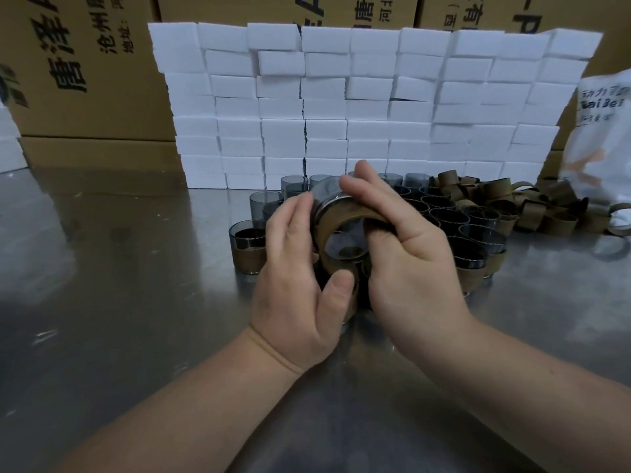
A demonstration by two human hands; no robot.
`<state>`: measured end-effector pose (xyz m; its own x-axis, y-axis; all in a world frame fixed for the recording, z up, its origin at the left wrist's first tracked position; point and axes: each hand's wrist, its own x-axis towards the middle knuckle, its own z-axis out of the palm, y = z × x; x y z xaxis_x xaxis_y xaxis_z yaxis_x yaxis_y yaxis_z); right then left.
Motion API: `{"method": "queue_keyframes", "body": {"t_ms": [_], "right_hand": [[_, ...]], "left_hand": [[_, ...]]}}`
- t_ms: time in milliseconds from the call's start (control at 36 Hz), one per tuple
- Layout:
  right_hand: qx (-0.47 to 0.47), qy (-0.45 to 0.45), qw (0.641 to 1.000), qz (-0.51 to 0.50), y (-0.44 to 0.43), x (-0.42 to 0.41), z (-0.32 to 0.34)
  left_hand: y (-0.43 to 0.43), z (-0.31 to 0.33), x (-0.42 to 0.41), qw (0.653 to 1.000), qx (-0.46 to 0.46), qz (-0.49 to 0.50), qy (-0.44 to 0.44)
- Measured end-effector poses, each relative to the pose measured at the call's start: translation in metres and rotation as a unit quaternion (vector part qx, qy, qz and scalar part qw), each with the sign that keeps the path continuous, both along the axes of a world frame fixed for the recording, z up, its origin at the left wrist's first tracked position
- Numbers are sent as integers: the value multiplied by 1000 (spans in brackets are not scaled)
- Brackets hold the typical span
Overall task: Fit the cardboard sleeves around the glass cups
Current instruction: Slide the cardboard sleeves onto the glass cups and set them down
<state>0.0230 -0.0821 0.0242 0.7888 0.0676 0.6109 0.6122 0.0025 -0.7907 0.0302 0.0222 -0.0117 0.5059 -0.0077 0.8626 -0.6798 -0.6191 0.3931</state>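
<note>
I hold a smoky glass cup [327, 194] on its side above the steel table [136, 302], its open mouth toward me. A brown cardboard sleeve [336, 215] sits around its near end. My left hand [297, 285] grips the cup and sleeve from the left, thumb under the sleeve's lower edge. My right hand [406, 254] pinches the sleeve from the right, one finger hooked inside the ring. Behind my hands stand several bare grey cups [293, 186] and several sleeved cups [247, 249]. A heap of loose sleeves [532, 206] lies at the right.
A wall of stacked white boxes [368, 107] runs across the back, with large brown cartons [85, 73] behind it. A white plastic bag [601, 138] stands at the far right. The table's bare steel stretches left and toward me.
</note>
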Motion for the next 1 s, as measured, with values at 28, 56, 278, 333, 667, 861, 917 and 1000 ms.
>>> {"method": "queue_keyframes", "body": {"t_ms": [28,56,278,333,667,861,917,1000], "right_hand": [[-5,2,1000,3,0,0,-1],[-10,5,1000,6,1,0,-1],[-32,53,998,31,-2,5,-4],[-10,56,998,39,0,4,-4],[-96,52,993,51,-5,7,-5],[-109,47,991,67,-11,13,-7],[-99,47,992,65,-11,13,-7],[-74,50,993,71,-11,13,-8]], "left_hand": [[0,0,1,1000,-3,7,2],[0,-1,2,1000,-8,13,6],[0,2,5,996,-87,17,8],[0,2,6,994,-105,5,7],[0,1,10,983,-183,-7,-16],[1,5,8,986,-165,-3,-15],[1,6,7,988,-155,3,-24],[2,6,7,989,-145,9,-36]]}}
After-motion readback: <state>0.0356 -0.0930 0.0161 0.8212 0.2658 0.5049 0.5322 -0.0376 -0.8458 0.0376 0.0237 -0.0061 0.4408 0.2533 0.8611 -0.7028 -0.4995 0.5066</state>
